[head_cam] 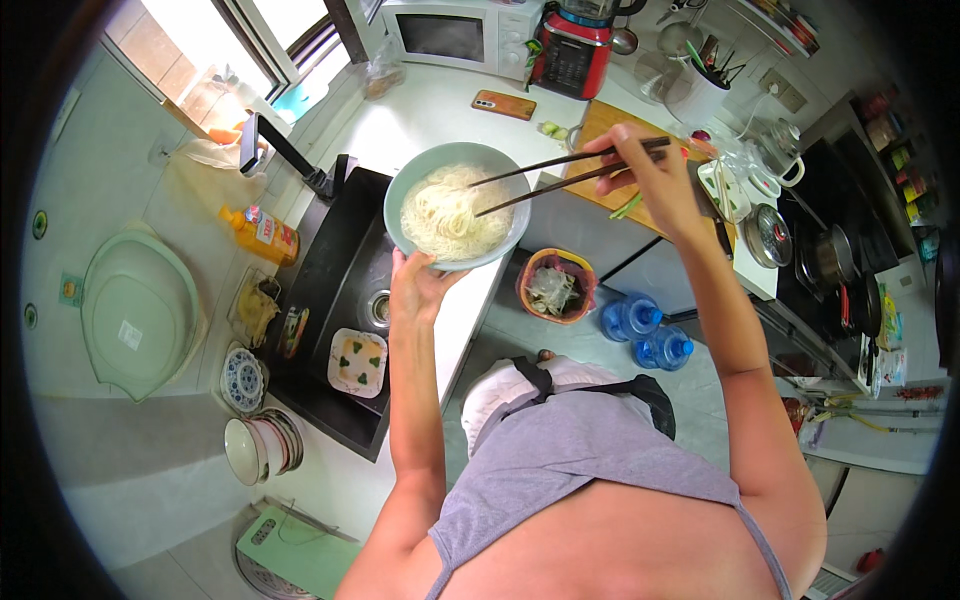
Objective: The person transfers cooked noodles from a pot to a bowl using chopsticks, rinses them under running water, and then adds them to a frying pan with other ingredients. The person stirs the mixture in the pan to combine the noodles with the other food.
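Note:
My left hand grips the near rim of a pale green bowl, held over the edge of the sink and the white counter. Thin white noodles fill much of the bowl, some gathered in a mound. In my right hand is a pair of dark chopsticks, spread apart. Their tips reach into the bowl at the noodles; whether they pinch any strands cannot be told.
Below the bowl lies a black sink with a tap and a patterned dish. A wooden cutting board and a knife are at right. On the floor stand a waste bin and blue water bottles.

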Tool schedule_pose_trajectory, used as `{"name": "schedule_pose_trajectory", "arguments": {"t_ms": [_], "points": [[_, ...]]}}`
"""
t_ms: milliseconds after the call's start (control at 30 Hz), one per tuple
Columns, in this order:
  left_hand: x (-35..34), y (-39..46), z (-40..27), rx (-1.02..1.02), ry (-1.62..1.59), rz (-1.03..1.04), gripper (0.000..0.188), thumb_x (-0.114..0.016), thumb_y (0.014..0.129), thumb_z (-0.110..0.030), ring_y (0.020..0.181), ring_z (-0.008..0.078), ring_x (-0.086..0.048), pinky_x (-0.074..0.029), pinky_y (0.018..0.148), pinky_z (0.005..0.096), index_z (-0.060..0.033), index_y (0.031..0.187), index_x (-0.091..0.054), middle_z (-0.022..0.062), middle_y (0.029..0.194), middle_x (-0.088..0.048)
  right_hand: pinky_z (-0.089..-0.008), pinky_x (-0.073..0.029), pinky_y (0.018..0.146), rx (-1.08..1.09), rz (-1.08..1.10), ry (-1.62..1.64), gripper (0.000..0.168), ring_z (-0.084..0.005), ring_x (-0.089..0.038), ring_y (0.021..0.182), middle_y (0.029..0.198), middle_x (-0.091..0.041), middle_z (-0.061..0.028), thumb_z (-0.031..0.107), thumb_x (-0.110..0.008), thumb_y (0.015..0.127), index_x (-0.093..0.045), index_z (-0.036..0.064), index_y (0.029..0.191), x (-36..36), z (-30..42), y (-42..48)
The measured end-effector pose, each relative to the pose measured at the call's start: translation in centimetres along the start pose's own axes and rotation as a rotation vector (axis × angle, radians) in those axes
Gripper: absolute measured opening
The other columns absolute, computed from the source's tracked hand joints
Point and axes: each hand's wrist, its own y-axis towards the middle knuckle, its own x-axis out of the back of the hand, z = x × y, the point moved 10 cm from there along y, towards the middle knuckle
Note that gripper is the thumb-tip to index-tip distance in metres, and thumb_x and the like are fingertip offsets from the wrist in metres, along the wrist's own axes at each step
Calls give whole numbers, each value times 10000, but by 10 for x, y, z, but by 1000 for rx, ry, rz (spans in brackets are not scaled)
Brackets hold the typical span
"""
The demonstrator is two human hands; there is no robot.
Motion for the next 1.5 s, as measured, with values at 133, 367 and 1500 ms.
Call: {"name": "schedule_pose_trajectory", "arguments": {"t_ms": [133,367,1500], "points": [[-9,-1,1,8,30,15,627,-500,716,11,1139,427,-459,-449,858,629,-45,1271,-214,245,1275,-362,-244,-521,561,-92,11,-25,384,-142,-594,580,833,-533,-75,335,-493,924,-628,-22,959,18,-14,2],[-50,-2,33,148,50,94,634,-454,717,57,1143,401,-468,-472,842,610,-44,1294,-211,235,1275,-366,-247,-538,570,-227,-144,265,424,-148,-614,588,853,-525,-71,363,-498,923,-609,-36,1010,38,-95,-28],[-534,-286,648,1051,216,859,666,-476,710,13,1173,397,-438,-438,855,596,-107,1333,-274,183,1298,-385,-269,-559,602,23,-1507,449,476,-188,-649,620,747,-639,-163,356,-425,952,-589,-91,933,581,-95,-672]]}}
